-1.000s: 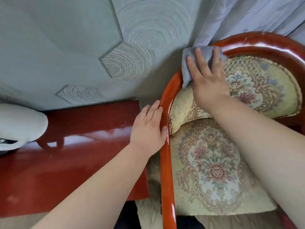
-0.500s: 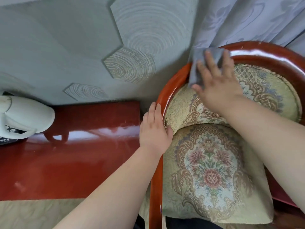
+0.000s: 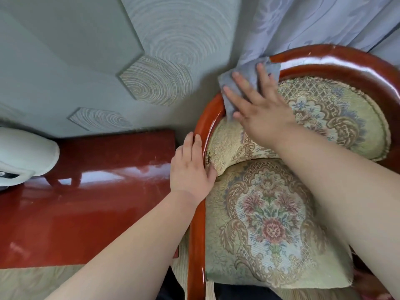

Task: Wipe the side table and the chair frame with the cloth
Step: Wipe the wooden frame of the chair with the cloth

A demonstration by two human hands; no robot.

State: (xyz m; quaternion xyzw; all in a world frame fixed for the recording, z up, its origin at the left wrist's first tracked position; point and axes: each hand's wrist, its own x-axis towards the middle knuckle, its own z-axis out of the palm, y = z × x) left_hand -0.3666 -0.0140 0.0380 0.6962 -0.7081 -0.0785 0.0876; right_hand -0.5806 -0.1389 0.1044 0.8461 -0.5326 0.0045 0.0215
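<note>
One grey cloth, thin and slightly crumpled, sits on the curved top rail of the chair frame, upper centre-right of the frame. Its far edge is touching the pale blue curtain. Chair frame is glossy red-brown wood, rounded, running from the bottom centre up and arching across the upper right, with a bright glare strip on the arch. Padded back and seat cushion are cream-green with a floral woven pattern, right half of the frame.

My right hand lies flat on the cloth, fingers spread wide, pressing it against the rail; palm overlaps the padded back. No pinch or fist, just a flat press. My left hand is flat too, fingers together and straight, resting on the outer side of the frame's left rail, centre of the frame, thumb tucked over toward the cushion side. It holds nothing.

Side table is lower left, same glossy red-brown finish, just beside the chair frame, with window glare across its top. White object with a handle sits at the far left edge, partly cut off; can't tell what it is. Grey-green wallpaper with ringed hexagons fills the upper left.
</note>
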